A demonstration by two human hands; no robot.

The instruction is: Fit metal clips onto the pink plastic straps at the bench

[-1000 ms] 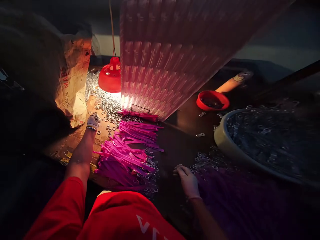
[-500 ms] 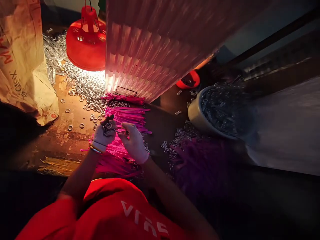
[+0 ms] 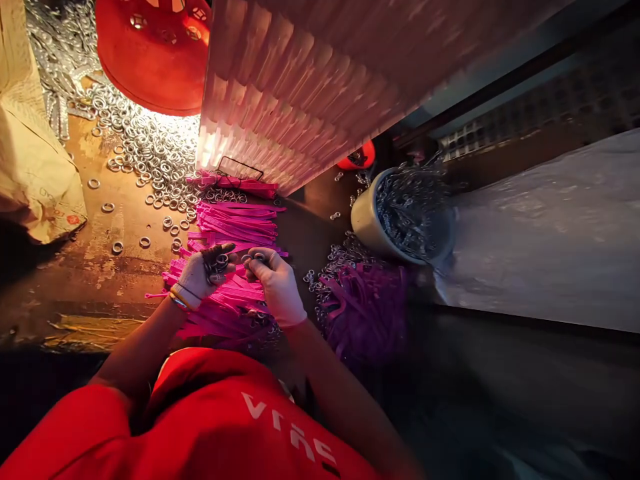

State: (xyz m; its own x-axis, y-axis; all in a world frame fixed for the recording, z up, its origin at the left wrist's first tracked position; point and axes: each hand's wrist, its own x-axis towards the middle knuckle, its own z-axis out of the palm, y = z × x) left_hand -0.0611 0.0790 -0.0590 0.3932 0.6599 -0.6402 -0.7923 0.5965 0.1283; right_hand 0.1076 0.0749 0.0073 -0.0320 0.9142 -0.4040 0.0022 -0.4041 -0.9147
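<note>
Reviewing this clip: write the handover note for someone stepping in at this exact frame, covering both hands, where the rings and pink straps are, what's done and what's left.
Left hand: gloved, closed on a small bunch of metal rings.
Right hand: gloved, fingertips pinching one ring beside the left hand, over the pink straps.
Things: loose rings spread under the red lamp; a bowl of metal parts to the right; a darker strap pile with rings on its near side.
Done: some straps nearest the body seem to carry rings.
Left: many loose rings and stacked straps remain; whether the stacked straps carry rings cannot be told.
</note>
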